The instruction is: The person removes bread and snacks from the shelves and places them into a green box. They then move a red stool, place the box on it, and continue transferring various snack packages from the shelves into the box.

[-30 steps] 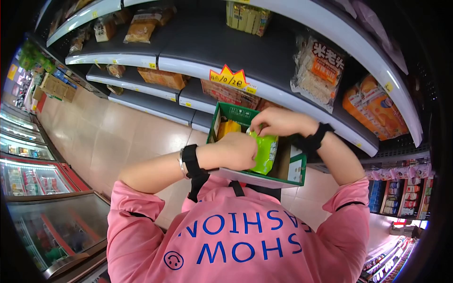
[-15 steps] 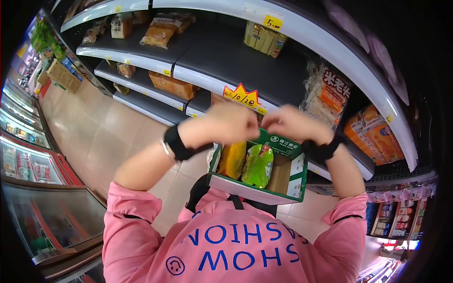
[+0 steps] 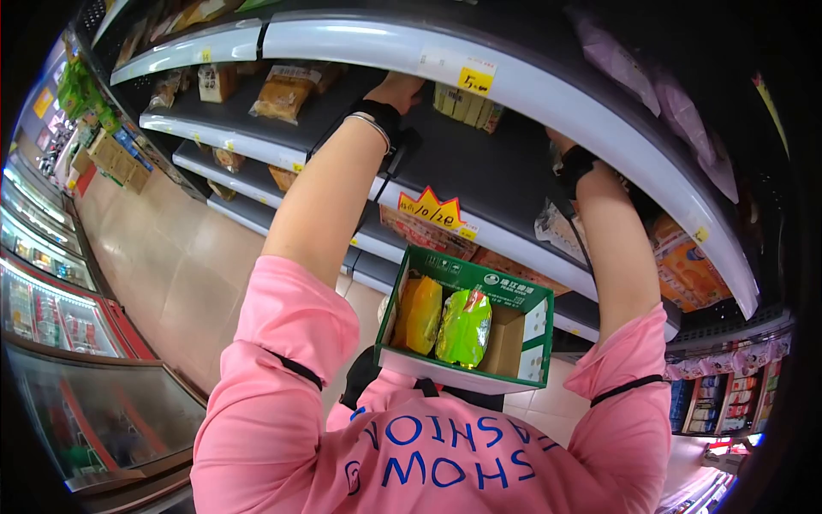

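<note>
To the left of the yellow pack (image 3: 467, 109) on the dark shelf (image 3: 458, 163) we have our left hand (image 3: 397, 88), to its right our right hand (image 3: 561, 140); we cannot tell either grip.

Hands (image 3: 400, 89) (image 3: 560, 140) (both) partly hidden

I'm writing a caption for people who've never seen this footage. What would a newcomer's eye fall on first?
Probably the bright green packet, beside a yellow packet in the open green box before the pink top. Next, the red-edged yellow price sign, just above the box in view. Then the left hand and mostly hidden right hand, either side of a pale yellow pack on the shelf.
</note>
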Action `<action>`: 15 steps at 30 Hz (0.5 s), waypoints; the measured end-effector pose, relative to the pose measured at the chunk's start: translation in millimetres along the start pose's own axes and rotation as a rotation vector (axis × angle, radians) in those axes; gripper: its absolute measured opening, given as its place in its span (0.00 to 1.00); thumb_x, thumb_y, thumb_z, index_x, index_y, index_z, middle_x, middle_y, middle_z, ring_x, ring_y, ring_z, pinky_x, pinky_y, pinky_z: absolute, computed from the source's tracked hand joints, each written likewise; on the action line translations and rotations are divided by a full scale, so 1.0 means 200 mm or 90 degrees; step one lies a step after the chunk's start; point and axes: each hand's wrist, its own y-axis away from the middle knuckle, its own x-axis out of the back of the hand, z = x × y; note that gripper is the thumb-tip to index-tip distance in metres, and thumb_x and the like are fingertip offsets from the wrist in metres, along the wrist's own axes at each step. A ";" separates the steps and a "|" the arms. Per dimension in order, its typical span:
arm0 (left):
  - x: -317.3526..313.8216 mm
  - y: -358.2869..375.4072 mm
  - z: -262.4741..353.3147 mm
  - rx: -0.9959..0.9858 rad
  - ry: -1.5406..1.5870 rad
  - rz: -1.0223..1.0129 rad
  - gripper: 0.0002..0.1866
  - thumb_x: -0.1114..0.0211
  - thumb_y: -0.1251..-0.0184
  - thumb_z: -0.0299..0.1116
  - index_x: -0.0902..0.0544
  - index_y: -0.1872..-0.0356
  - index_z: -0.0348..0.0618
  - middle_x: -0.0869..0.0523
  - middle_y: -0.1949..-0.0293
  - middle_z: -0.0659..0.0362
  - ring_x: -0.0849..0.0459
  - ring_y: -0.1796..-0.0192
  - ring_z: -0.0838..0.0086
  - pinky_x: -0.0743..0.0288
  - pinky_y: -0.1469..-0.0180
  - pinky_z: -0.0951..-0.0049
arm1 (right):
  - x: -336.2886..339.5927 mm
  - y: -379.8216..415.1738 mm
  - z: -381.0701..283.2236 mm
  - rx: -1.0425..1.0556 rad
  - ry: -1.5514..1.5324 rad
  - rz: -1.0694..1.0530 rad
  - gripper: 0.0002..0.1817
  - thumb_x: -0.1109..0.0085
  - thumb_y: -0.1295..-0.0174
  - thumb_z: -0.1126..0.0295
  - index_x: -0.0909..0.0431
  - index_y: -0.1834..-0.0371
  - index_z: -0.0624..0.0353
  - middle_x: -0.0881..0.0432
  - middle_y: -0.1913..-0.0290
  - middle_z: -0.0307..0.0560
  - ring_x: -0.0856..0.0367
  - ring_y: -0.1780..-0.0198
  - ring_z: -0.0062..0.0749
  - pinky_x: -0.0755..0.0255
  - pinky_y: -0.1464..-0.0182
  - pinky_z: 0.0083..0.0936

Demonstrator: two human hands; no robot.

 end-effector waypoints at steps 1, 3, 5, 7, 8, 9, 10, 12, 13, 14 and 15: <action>0.00 -0.04 -0.04 -0.032 0.008 0.000 0.20 0.38 0.40 0.32 0.28 0.46 0.46 0.26 0.46 0.58 0.29 0.41 0.69 0.30 0.44 0.62 | -0.02 -0.04 0.00 0.001 -0.005 0.000 0.24 0.37 0.46 0.65 0.29 0.48 0.64 0.25 0.52 0.49 0.25 0.53 0.32 0.26 0.58 0.27; -0.02 -0.10 -0.02 -0.044 0.006 -0.004 0.20 0.38 0.39 0.32 0.28 0.46 0.46 0.26 0.47 0.58 0.29 0.42 0.69 0.29 0.44 0.62 | 0.00 -0.22 0.06 0.003 -0.015 -0.002 0.24 0.37 0.46 0.65 0.29 0.48 0.63 0.25 0.52 0.49 0.25 0.53 0.32 0.26 0.58 0.27; -0.03 -0.12 -0.02 -0.052 0.004 -0.005 0.19 0.38 0.39 0.32 0.28 0.47 0.46 0.25 0.48 0.58 0.28 0.44 0.69 0.29 0.46 0.63 | -0.02 -0.23 0.09 0.003 -0.026 -0.009 0.24 0.37 0.46 0.64 0.29 0.48 0.63 0.25 0.52 0.49 0.25 0.53 0.32 0.26 0.58 0.27; -0.03 -0.12 -0.02 -0.057 0.000 -0.005 0.19 0.38 0.39 0.33 0.27 0.47 0.45 0.25 0.49 0.58 0.27 0.46 0.69 0.28 0.47 0.63 | -0.09 -0.21 0.08 0.001 -0.041 -0.018 0.24 0.37 0.46 0.64 0.29 0.48 0.63 0.25 0.52 0.49 0.25 0.53 0.32 0.26 0.58 0.27; -0.03 -0.12 -0.02 -0.058 -0.003 -0.004 0.19 0.38 0.39 0.33 0.27 0.47 0.45 0.24 0.49 0.58 0.26 0.47 0.69 0.28 0.48 0.64 | -0.11 -0.20 0.07 0.000 -0.050 -0.023 0.24 0.37 0.46 0.64 0.29 0.48 0.63 0.25 0.52 0.49 0.25 0.53 0.32 0.26 0.58 0.27; -0.03 -0.12 -0.02 -0.060 -0.006 -0.004 0.18 0.39 0.39 0.33 0.27 0.47 0.45 0.24 0.50 0.58 0.26 0.48 0.69 0.28 0.49 0.64 | -0.13 -0.19 0.07 -0.002 -0.058 -0.028 0.24 0.36 0.46 0.64 0.29 0.48 0.63 0.25 0.52 0.49 0.25 0.53 0.32 0.26 0.58 0.27; -0.03 -0.11 -0.03 -0.060 -0.009 -0.005 0.18 0.39 0.39 0.33 0.27 0.47 0.45 0.24 0.50 0.58 0.25 0.49 0.69 0.28 0.49 0.64 | -0.15 -0.16 0.09 -0.005 -0.067 -0.033 0.24 0.36 0.46 0.64 0.28 0.48 0.63 0.25 0.52 0.49 0.25 0.53 0.32 0.26 0.58 0.27; -0.04 -0.09 -0.04 -0.059 -0.014 -0.008 0.18 0.39 0.39 0.33 0.27 0.48 0.45 0.23 0.51 0.58 0.24 0.50 0.69 0.27 0.51 0.65 | -0.18 -0.13 0.10 -0.013 -0.084 -0.043 0.24 0.36 0.46 0.63 0.28 0.48 0.62 0.24 0.52 0.49 0.25 0.53 0.32 0.26 0.58 0.27; -0.05 -0.07 -0.04 -0.059 -0.017 -0.010 0.18 0.39 0.39 0.33 0.27 0.48 0.44 0.23 0.52 0.58 0.24 0.51 0.69 0.27 0.52 0.65 | -0.20 -0.13 0.11 -0.017 -0.092 -0.048 0.24 0.36 0.46 0.63 0.28 0.48 0.62 0.24 0.52 0.49 0.25 0.53 0.32 0.26 0.58 0.28; -0.05 -0.06 -0.03 -0.062 -0.020 -0.012 0.18 0.39 0.39 0.33 0.27 0.48 0.44 0.22 0.52 0.58 0.23 0.52 0.69 0.27 0.52 0.66 | -0.22 -0.13 0.10 -0.019 -0.100 -0.051 0.24 0.36 0.46 0.63 0.28 0.48 0.62 0.24 0.52 0.49 0.25 0.52 0.32 0.26 0.58 0.28; -0.06 -0.05 -0.02 -0.065 -0.023 -0.013 0.17 0.39 0.39 0.33 0.27 0.48 0.44 0.22 0.53 0.58 0.23 0.53 0.69 0.26 0.53 0.66 | -0.27 -0.15 0.07 -0.020 -0.108 -0.053 0.24 0.36 0.46 0.63 0.28 0.48 0.62 0.24 0.52 0.48 0.25 0.52 0.32 0.26 0.58 0.28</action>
